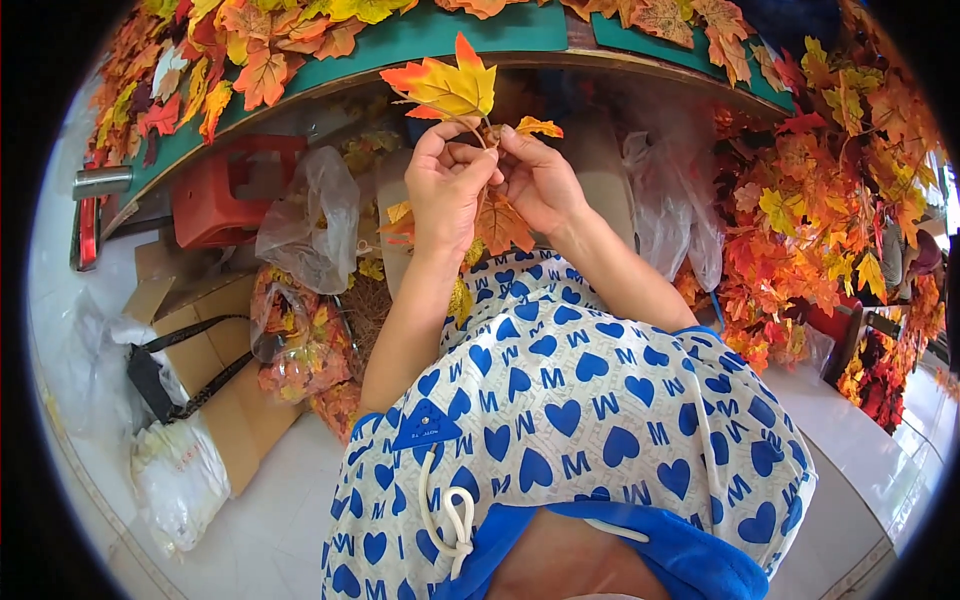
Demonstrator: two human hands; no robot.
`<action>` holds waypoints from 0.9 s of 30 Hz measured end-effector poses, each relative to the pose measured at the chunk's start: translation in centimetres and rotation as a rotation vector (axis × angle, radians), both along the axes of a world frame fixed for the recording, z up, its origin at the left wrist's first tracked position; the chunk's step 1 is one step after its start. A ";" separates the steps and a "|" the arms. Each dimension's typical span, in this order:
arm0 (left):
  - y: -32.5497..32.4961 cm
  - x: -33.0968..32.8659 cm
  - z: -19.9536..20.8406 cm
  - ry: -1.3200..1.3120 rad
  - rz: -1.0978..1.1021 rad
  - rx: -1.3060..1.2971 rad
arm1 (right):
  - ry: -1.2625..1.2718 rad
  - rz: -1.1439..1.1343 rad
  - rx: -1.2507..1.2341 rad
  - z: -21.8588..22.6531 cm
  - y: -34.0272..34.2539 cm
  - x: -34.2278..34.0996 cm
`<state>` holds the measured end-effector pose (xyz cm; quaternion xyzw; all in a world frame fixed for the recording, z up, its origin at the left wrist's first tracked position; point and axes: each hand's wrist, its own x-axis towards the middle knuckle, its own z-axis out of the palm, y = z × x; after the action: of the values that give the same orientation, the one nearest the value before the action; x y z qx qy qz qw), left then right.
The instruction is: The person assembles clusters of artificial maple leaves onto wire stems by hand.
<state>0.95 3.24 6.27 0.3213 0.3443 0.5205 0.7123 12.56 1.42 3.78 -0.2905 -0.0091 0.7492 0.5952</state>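
Observation:
Both my hands are raised close together in front of the green table's edge. My left hand [445,185] pinches the thin brown stem of an artificial maple leaf sprig, thumb against forefinger. A yellow leaf with orange-red tips [455,85] stands up above the fingers. My right hand [543,180] grips the same sprig just to the right, its thumb at the stem joint; a small orange-yellow leaf [540,127] sticks out beyond that thumb. Below the hands hangs an orange leaf [505,222]; whether it belongs to the sprig is hidden by my fingers.
The green table [480,38] ahead carries heaps of autumn leaves. A dense mass of orange leaves [800,220] hangs at the right. On the left are a red plastic stool [215,205], a clear plastic bag [315,215], a cardboard box [245,425] and a white bag [180,480].

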 end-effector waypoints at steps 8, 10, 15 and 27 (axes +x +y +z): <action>0.1 0.2 -0.5 0.004 0.023 0.019 | -0.052 -0.041 0.033 -0.1 0.0 -0.2; 0.1 0.3 -0.5 -0.014 0.030 0.020 | -0.028 -0.056 0.017 -0.1 -0.1 -0.3; 0.2 0.4 -0.5 0.008 0.019 0.029 | 0.004 -0.096 0.000 -0.1 -0.1 -0.5; 0.2 0.4 -0.6 0.060 0.040 0.045 | -0.017 -0.105 0.001 0.0 0.0 -0.8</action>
<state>1.34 3.40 5.72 0.3455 0.3602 0.5323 0.6838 11.77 1.37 3.81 -0.2968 0.0006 0.7143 0.6338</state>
